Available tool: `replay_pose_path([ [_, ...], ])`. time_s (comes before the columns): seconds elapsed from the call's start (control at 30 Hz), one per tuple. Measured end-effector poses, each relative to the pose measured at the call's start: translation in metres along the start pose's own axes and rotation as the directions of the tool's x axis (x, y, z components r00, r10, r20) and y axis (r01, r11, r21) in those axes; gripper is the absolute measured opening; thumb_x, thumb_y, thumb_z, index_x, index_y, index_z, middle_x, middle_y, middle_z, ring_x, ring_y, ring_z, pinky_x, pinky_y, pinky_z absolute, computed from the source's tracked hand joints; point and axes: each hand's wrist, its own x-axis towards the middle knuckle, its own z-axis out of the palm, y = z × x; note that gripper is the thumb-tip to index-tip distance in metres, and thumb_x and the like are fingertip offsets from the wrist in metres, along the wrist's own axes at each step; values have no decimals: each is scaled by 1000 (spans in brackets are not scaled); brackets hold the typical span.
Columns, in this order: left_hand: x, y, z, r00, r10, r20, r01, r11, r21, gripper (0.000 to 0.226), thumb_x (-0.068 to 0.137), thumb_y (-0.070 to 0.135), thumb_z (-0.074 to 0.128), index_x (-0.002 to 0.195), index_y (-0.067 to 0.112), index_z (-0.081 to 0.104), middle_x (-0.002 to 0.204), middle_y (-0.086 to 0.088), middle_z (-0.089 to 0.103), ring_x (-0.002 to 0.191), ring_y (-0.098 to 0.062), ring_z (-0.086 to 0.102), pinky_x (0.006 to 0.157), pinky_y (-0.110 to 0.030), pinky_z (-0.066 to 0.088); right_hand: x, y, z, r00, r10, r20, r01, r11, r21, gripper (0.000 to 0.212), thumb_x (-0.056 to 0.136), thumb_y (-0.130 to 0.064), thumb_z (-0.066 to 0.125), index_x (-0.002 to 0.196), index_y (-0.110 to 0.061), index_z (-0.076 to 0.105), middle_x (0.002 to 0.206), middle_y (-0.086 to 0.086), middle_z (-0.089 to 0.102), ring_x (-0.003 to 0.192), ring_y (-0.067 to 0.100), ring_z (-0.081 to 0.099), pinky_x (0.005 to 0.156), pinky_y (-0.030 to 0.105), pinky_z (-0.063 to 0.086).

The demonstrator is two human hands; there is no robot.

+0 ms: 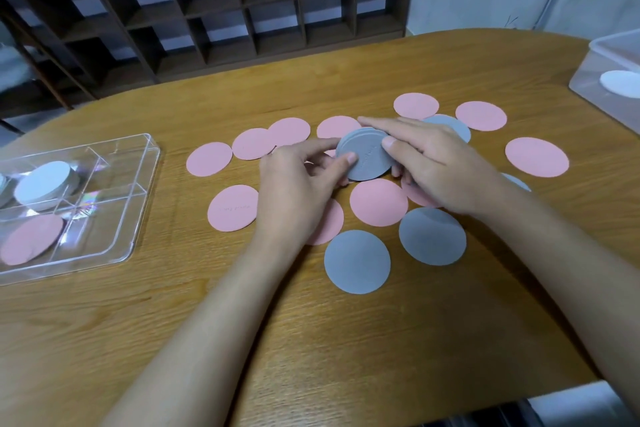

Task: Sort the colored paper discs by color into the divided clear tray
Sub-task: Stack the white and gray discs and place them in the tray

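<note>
A small stack of grey discs is held above the table between both hands. My left hand grips its left edge with thumb and fingers, and my right hand grips its right edge with the thumb on top. Several pink discs and grey discs lie scattered flat on the wooden table around and under the hands. The divided clear tray sits at the left; one compartment holds a stack of pale grey discs and the near one holds pink discs.
A clear plastic box with a white disc inside stands at the far right edge of the table. A dark wooden shelf unit stands behind the table. The table's rounded front edge runs along the lower right.
</note>
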Motion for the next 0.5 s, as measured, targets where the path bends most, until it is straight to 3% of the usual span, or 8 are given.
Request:
replay_pose_path([
  [0.13,-1,0,2,998,48,-48,-44,996,78,14,89,25,82,102,22,82,71,6,76,67,-8,74,74,-35,60,0,-2,3,998,-62,9,62,986,-154,52,109,-34,47,159,-27,37,134,-6,62,110,4,55,87,9,40],
  [0.2,-1,1,2,994,97,-50,-88,985,147,13,88,28,82,100,22,82,70,8,75,66,-7,71,72,-31,57,1,-1,3,997,-79,12,80,978,-193,49,109,-32,47,157,-28,41,139,-5,61,115,5,54,87,11,43],
  [0.3,0,4,0,994,110,-2,-107,974,198,13,88,30,82,96,20,83,65,14,71,63,-1,67,67,-21,53,1,-3,2,997,-80,-1,78,974,-211,35,109,-28,46,144,-26,50,115,-7,67,95,5,58,74,12,43],
  [0.4,2,-1,-5,998,57,20,-60,942,329,22,86,46,81,81,24,79,62,11,66,60,-8,61,63,-34,53,0,0,1,998,-62,1,61,975,-212,27,109,-28,45,135,-24,51,88,-16,59,84,-5,57,66,13,41],
  [0.5,5,0,-13,997,0,72,-27,923,383,37,81,50,83,63,22,67,55,11,59,53,-9,53,56,-33,50,0,2,1,998,-65,-10,61,976,-207,24,109,-26,46,131,-22,52,84,-19,57,82,-8,56,64,13,41],
])
